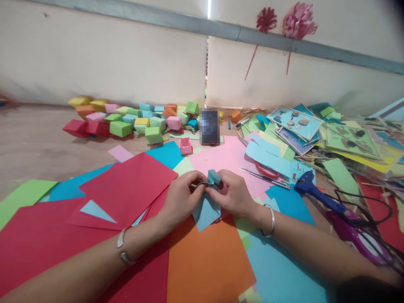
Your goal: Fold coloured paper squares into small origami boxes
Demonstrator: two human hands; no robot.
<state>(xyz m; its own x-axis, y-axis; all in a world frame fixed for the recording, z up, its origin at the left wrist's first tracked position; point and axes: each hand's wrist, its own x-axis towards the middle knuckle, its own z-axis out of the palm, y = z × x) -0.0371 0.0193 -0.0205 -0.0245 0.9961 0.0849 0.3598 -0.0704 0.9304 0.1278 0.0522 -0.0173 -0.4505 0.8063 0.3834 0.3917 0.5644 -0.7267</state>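
Observation:
A piece of light blue paper [206, 212], partly folded, is held between my two hands over the coloured sheets. My left hand [183, 195] is closed, its thumb and fingers pinching the paper's left side. On the other side my right hand [235, 193] is closed too, with its thumb pressing near the middle fold. The folded top [213, 177] stands up between the hands; its lower corner hangs down in a point. Fingers hide part of the folds. Beneath lie an orange sheet [208, 256] and red sheets [126, 189]. A small open pink paper box [186, 146] sits beyond my hands.
Several folded paper boxes [121, 128] are heaped at the back left, beside a blurred-out dark upright object [210, 126]. To the right are a metal pen-like tool [265, 178], red-handled scissors [267, 169], a blue glue gun [318, 193], a purple tool [360, 235] and black cords.

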